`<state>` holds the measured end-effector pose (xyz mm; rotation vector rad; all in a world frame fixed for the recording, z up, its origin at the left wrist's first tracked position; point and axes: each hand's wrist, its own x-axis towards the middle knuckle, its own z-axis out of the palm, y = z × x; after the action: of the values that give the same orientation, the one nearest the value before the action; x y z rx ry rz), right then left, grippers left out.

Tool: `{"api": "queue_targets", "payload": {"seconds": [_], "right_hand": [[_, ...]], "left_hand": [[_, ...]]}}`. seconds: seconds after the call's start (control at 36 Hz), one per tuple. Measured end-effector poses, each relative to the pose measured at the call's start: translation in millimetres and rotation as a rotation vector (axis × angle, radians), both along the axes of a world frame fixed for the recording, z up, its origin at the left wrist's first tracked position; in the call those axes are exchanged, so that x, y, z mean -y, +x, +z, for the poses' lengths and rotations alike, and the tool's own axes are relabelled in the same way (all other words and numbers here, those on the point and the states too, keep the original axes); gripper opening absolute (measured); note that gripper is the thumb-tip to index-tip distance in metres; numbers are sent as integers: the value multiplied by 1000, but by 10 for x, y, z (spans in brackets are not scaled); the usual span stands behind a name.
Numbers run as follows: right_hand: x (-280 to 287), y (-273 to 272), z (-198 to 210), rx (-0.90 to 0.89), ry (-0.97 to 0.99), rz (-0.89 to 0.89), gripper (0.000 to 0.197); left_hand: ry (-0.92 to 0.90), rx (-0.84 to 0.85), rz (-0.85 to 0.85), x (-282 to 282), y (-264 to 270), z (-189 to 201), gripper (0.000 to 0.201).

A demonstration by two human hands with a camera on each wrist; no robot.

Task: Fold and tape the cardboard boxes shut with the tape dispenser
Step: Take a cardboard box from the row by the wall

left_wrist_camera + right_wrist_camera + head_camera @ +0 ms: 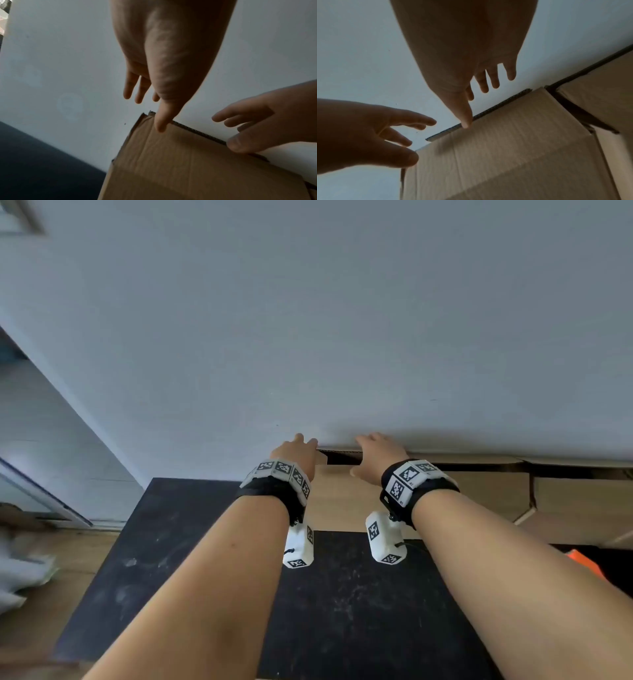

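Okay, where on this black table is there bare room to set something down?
The black table is bare between the forearms, and on its left part out to the wooden floor. The far edge is crowded: cardboard boxes line the wall, with the left hand and right hand there. An orange object sits right.

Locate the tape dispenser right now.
Likely the orange object at the head view's right edge, on the black table beside the right forearm, below the cardboard box. Mostly hidden, so identity is uncertain.
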<state>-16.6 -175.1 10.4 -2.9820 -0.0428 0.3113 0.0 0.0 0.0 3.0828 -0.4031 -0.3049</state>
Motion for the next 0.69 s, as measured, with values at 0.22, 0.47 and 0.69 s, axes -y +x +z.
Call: {"api": "queue_targets", "payload": {"seconds": [0.22,0.47,0.69], "right_hand": [[-18,215,-200,-175,-83,15,67],[-158,235,-459,-306,-2,-67,69],[-212,165,-425,-382,21,-77,74]], "left_hand": [[2,-88,5,28,201,-281,42],[-36,-241,64,34,202,-500,52],[-51,-273,72,-3,157,-498,53]]}}
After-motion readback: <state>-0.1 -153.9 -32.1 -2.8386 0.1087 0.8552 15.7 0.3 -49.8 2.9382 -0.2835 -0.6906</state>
